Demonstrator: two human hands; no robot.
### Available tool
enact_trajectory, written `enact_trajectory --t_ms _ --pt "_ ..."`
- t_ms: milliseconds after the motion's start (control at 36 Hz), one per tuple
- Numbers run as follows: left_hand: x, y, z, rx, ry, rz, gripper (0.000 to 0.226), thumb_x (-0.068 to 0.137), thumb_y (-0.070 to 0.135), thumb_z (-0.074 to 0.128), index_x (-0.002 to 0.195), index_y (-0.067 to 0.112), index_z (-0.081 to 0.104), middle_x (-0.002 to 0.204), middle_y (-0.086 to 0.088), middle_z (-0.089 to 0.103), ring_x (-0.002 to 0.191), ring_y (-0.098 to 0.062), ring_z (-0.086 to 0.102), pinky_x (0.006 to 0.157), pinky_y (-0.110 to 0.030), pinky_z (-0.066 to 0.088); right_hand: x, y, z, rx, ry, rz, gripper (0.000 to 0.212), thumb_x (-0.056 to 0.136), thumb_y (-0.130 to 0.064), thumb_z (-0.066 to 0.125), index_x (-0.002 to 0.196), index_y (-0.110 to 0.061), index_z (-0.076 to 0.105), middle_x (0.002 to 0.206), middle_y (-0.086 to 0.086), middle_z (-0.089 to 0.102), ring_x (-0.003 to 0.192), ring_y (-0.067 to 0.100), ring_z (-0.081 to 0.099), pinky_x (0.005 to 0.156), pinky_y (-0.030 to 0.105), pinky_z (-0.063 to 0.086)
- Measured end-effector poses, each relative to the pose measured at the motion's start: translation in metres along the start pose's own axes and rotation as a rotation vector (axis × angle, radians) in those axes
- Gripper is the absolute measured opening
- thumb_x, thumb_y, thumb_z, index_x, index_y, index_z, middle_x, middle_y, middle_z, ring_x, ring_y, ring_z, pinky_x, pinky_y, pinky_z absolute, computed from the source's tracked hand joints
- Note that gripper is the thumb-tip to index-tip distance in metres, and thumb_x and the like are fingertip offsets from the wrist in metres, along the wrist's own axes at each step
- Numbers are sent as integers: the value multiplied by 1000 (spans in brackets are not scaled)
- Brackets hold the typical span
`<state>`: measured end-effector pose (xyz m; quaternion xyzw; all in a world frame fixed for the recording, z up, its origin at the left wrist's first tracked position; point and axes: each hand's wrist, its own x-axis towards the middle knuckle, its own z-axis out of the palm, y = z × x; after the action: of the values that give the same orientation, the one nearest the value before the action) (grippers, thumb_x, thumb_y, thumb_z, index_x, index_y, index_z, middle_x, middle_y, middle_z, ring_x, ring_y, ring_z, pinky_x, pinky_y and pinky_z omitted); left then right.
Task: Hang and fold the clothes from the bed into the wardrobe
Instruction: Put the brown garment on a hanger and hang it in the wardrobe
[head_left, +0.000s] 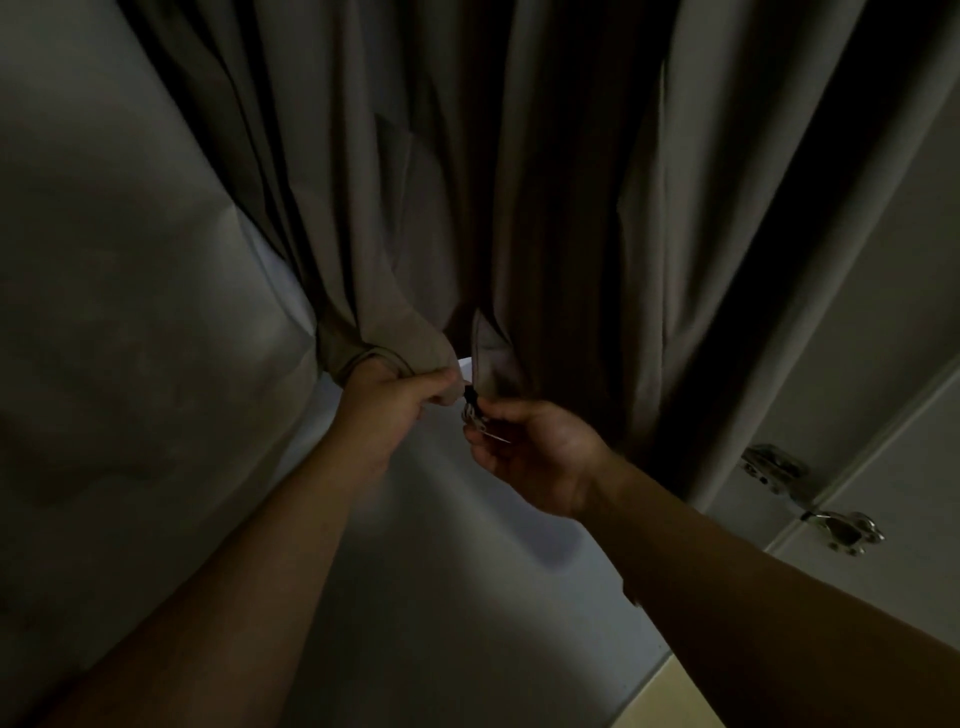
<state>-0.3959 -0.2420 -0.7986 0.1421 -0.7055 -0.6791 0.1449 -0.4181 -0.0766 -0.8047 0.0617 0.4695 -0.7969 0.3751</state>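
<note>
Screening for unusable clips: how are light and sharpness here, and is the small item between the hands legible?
Head view: heavily underlit, the grey-brown garment sinking into black folds at upper right. Head view: soft overall, smeared around the left hand gripping it. Head view: the small shiny piece pinched by the right hand is too dim and blurred to identify.

matt taupe cloth garment (395, 208), shiny metal hinges (774, 465), smooth matt wardrobe door (883, 260)
</note>
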Motion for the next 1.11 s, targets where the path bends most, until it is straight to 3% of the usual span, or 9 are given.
enact_trajectory --t_ms 111,222,361,444,528,667,806,944,1111 --pt "3 -1 -1 30 -13 24 5 82 9 76 86 9 74 72 4 73 64 -5 66 55 -16 47 3 -1 0 44 -29 4 23 91 -9 63 112 -4 70 94 8 67 90 19 62 77 27 55" --pt "3 -1 -3 13 -8 -22 20 80 20 80 94 6 74 83 -6 75 75 -16 67 65 -26 49 7 0 -1 -18 -66 4 15 93 -16 63 104 -10 71 89 5 72 85 18 69 75 30 56" --pt "0 2 -4 54 -48 -13 12 84 20 77 82 9 73 72 -2 71 67 -11 63 63 -27 47 9 2 2 -203 -66 -94 13 100 -17 56 103 -13 68 79 0 73 62 10 65 60 25 54" --pt "0 3 -7 78 -77 -25 19 81 20 80 92 6 75 82 -8 75 79 -22 70 78 -40 55 10 2 1 -270 -35 -158 11 97 -12 60 104 -9 68 75 0 70 61 9 60 61 24 53" --pt "-2 7 -6 79 -90 -32 43 70 26 86 105 3 74 99 -16 75 98 -38 70 95 -56 54 10 3 1 -353 -18 -212 9 91 -15 70 99 -11 69 69 -6 68 62 6 62 62 21 54" --pt "-1 4 -5 136 -61 22 23 80 12 82 98 0 74 94 -15 76 93 -39 70 89 -54 57 12 4 0 -707 102 -478 11 89 -19 73 97 -16 65 80 -6 68 62 -2 62 58 13 50" --pt "0 0 0 109 -35 24 9 82 6 78 87 1 74 83 -16 74 72 -29 65 63 -29 55 10 2 -3 -1085 157 -656 18 91 -25 70 107 -19 64 92 -8 69 82 3 66 72 17 53" --pt "-2 -1 3 24 -39 -29 15 83 6 77 93 -4 73 93 -26 73 80 -34 68 80 -49 54 8 -1 -6 -1186 178 -721 16 90 -26 72 102 -25 61 83 -16 61 73 -11 58 61 2 43" --pt "-2 0 4 4 -78 -104 7 85 7 76 90 4 73 82 -13 76 74 -23 71 78 -42 48 5 4 -8 -1290 160 -824 22 94 -26 66 115 -21 62 93 -19 60 77 -9 56 68 0 44"
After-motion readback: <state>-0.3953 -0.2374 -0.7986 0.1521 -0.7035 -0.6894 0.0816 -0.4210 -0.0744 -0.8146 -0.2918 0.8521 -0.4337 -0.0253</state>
